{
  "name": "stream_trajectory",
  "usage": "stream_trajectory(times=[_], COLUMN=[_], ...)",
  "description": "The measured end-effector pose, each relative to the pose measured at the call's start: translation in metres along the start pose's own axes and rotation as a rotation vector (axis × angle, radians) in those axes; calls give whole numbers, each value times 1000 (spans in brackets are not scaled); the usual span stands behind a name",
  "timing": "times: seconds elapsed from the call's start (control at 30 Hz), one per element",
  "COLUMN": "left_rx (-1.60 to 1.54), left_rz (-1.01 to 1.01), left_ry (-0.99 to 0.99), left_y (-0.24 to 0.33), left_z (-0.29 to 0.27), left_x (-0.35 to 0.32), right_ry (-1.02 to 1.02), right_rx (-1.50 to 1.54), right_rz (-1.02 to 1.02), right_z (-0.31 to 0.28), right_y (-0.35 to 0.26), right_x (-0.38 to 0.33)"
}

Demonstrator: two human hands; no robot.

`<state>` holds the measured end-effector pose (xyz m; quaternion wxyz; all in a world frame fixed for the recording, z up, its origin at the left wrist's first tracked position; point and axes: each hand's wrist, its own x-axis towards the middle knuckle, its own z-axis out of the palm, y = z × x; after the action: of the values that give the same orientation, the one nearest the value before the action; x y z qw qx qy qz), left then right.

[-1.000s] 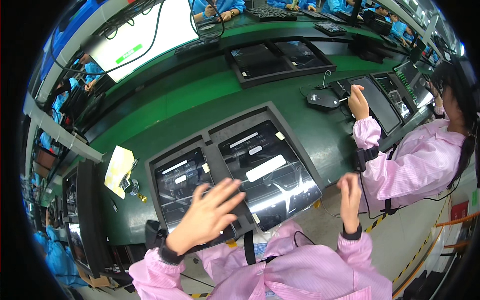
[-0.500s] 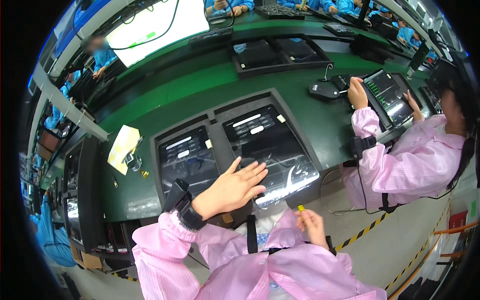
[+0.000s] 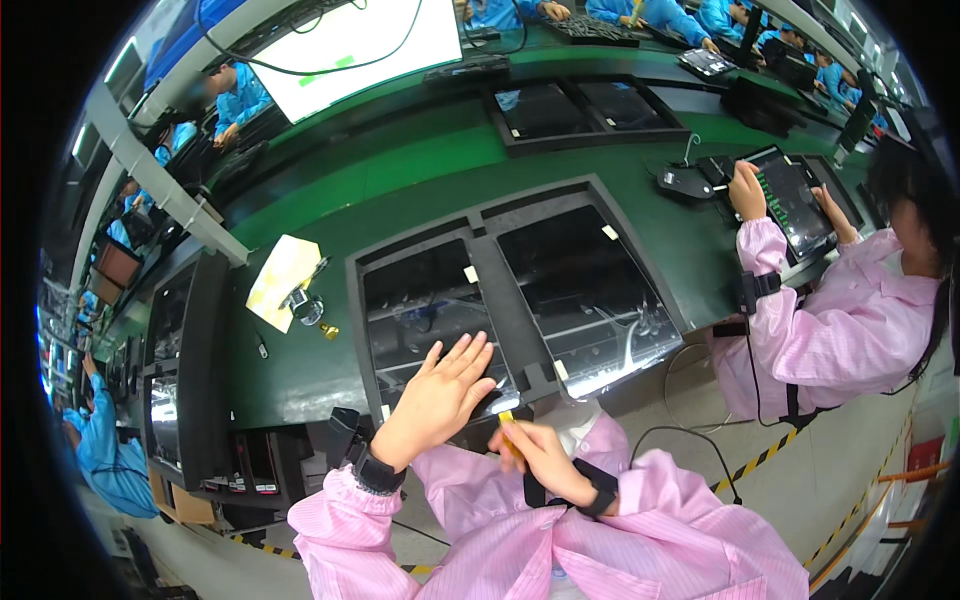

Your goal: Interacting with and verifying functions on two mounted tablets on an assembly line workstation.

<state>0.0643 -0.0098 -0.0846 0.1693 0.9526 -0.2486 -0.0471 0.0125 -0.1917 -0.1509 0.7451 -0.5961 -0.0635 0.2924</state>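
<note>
A black foam tray on the green bench holds two flat tablet-like screens, both dark and covered with shiny clear film. My left hand lies palm down, fingers stretched out, over the near part of the left screen. Close beside it, at the tray's near edge, my right hand grips a small yellow piece; its exact kind is hard to make out. Reflections show on the right screen, which neither hand touches. Each screen carries small pale tabs at its edges.
Left of the tray are a yellow-white sheet and a small clear bottle. Another foam tray lies farther back. At right, a co-worker in pink holds a tablet. A stacked tray stands at far left.
Both screens have gone from showing lit panels to dark. My right hand has come leftward to the left screen's near edge with the yellow piece. The view has shifted, moving the scene rightward.
</note>
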Motion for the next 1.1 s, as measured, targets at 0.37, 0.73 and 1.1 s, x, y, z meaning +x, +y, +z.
stream_trajectory(times=[0.37, 0.73, 1.1], left_rx=[-628, -1497, -1669], left_rz=[-773, -910, -658], left_ry=[414, 493, 823], left_y=[-63, -77, -280], left_z=[16, -115, -241], left_x=[-81, -68, -27], right_ry=[862, 15, 212], right_rx=[-1097, -102, -302], right_rz=[-423, -246, -117], right_z=[-217, -312, -147], right_y=[-97, -185, -329], right_x=[23, 51, 260])
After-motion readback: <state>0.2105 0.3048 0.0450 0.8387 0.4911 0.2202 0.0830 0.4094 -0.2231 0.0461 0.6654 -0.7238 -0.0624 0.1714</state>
